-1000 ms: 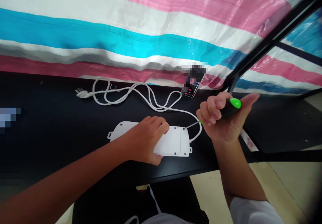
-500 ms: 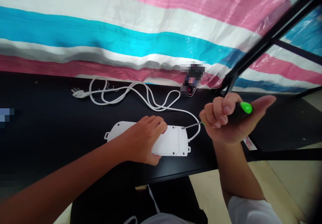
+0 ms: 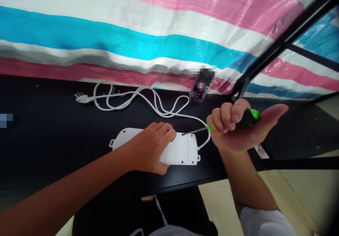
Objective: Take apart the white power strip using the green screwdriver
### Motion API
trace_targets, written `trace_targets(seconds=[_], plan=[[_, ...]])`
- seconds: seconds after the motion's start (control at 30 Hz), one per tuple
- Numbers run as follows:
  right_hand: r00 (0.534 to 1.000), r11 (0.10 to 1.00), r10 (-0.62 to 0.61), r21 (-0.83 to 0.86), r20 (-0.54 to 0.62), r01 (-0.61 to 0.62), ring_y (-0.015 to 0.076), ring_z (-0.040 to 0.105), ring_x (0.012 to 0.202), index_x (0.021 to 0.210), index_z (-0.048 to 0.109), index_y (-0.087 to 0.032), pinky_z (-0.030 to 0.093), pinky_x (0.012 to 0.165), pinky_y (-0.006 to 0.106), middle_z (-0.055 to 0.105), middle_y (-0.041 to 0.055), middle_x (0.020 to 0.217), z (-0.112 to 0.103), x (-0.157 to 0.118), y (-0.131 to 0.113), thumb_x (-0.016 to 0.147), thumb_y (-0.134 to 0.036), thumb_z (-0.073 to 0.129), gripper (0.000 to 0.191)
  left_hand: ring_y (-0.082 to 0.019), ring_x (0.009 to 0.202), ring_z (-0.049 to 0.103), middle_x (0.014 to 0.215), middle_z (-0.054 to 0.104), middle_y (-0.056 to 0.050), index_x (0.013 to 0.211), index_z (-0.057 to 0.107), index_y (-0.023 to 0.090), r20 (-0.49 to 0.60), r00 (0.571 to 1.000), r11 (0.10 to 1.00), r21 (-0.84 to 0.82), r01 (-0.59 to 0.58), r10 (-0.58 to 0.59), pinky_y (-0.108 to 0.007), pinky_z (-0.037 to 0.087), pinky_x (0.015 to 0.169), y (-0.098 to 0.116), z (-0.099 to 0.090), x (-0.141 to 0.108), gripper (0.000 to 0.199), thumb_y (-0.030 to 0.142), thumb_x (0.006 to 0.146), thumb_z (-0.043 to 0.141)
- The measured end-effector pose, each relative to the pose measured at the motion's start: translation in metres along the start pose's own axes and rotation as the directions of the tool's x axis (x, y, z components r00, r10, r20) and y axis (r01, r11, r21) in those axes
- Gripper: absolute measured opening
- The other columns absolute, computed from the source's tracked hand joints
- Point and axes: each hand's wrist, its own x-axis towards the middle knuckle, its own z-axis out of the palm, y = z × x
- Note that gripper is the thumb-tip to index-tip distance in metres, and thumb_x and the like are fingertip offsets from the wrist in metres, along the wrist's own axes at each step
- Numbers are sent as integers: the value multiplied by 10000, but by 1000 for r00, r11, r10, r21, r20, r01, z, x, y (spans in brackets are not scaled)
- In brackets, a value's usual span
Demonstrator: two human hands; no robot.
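White housing (image 3: 173, 154) is laid flat on the black worktop (image 3: 53, 123), middle of scene, close to the near edge, probably for easy reach. Broad face is turned up, so the small dark recesses near its ends are exposed; whether screws sit in them cannot be told.

Housing is gripped by the left hand (image 3: 150, 147) from above: thumb at near edge, fingers bent over toward far edge, width spanned between them. Likely done to brace it against sliding or twisting. Right end is left uncovered, apparently to give room for the tool.

Screwdriver (image 3: 246, 118), black and green, is held in the right hand (image 3: 235, 131), fingers curled around the handle, thumb stretched out to the right. Shaft is slanted down to the left, quite low; tip is set at the far edge of the housing, by a recess near the right end. Full seating cannot be told.

White cable (image 3: 194, 117) is led out of the right end and looped on the far side, plug (image 3: 82, 98) at far left, seemingly to be out of the hands' way. Phone (image 3: 201, 95), partly pixelated, is propped against the striped sheet (image 3: 132, 45), perhaps for viewing.
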Motion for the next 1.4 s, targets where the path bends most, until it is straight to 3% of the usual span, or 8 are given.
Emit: trace_targets(seconds=[0.33, 0.43, 0.57, 0.7, 0.87, 1.03, 1.27, 1.4], plan=[[983, 995, 71, -87, 172, -56, 124, 531, 568, 936, 622, -246, 468, 545, 308, 580, -6, 791, 14, -9, 13, 837, -602, 755, 393, -294, 1004, 550, 1160, 582, -118, 1054, 505, 167, 14, 1000, 1000, -16, 7, -6, -427, 411, 848, 0, 1, 0, 516, 375, 639, 729], [964, 979, 92, -199, 250, -42, 169, 596, 671, 978, 703, -206, 501, 624, 372, 606, 58, 873, 15, -14, 14, 939, -621, 607, 428, -299, 1013, 555, 1147, 587, -112, 1086, 516, 167, 9, 1000, 1000, -25, 8, -8, -428, 414, 855, -1, 2, -1, 541, 380, 640, 738], [985, 980, 117, -174, 130, -94, 138, 459, 546, 1101, 643, -266, 403, 537, 312, 533, -14, 681, 18, -17, 15, 978, -680, 466, 467, -301, 998, 557, 1159, 587, -125, 1063, 512, 163, 11, 1000, 1000, -17, -12, 12, -438, 422, 842, -2, 2, -1, 541, 389, 630, 745], [986, 987, 72, -152, 148, -49, 127, 503, 596, 1059, 575, -293, 431, 563, 292, 582, -18, 786, 18, -16, 16, 923, -550, 671, 306, -298, 997, 558, 1153, 589, -123, 1045, 503, 168, 5, 1000, 1000, -15, -9, 9, -438, 426, 837, 0, 1, -1, 522, 377, 630, 741], [992, 976, 123, -187, 34, -114, 140, 507, 618, 973, 642, -229, 466, 582, 335, 562, 28, 815, 20, -13, 12, 966, -658, 518, 446, -289, 985, 552, 1169, 591, -125, 1030, 494, 174, -7, 1000, 1000, -4, -17, 17, -430, 424, 827, 1, 1, -1, 515, 379, 629, 743], [997, 990, 62, -126, 43, -57, 110, 493, 578, 998, 558, -293, 446, 541, 286, 548, -25, 820, 18, -12, 14, 845, -539, 774, 362, -282, 972, 545, 1164, 587, -119, 1035, 486, 176, -13, 1000, 1000, -7, -25, 25, -429, 422, 819, -1, 2, -1, 520, 389, 633, 739], [988, 978, 143, -160, 55, -133, 139, 506, 596, 1011, 642, -257, 462, 563, 333, 538, 14, 809, 17, -11, 15, 958, -707, 469, 485, -290, 987, 548, 1162, 586, -125, 1035, 486, 173, -6, 1000, 1000, 0, -17, 17, -426, 420, 832, 0, 1, -1, 512, 395, 641, 726], [996, 993, 82, -92, 40, -79, 112, 458, 530, 974, 560, -300, 400, 516, 283, 530, -40, 742, 23, -12, 14, 861, -624, 710, 375, -293, 985, 550, 1172, 593, -131, 1047, 479, 180, -14, 1000, 1000, -1, -24, 24, -421, 416, 826, -1, 3, -1, 531, 409, 639, 729]])
